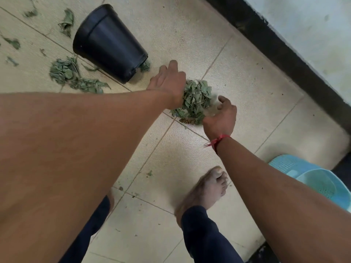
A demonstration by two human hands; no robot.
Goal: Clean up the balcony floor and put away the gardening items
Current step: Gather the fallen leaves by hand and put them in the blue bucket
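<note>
Two hands close in on a heap of dry leaves on the balcony floor.

The leaf pile (193, 103) lies on the pale tiled floor (247, 82), between the hands. The left hand (168, 79) has fairly straight fingers and its palm is against the pile's left side. The right hand (221, 118), with a red thread (218, 140) at the wrist, is cupped with bent fingers at the pile's right edge; blur hides whether it grips any leaves. A black pot (108, 42) lies tipped on its side just beyond the left hand, with scattered leaves (72, 74) to its left. A bare foot (207, 190) stands below, and a light blue plastic basket (313, 179) sits at the right.
</note>
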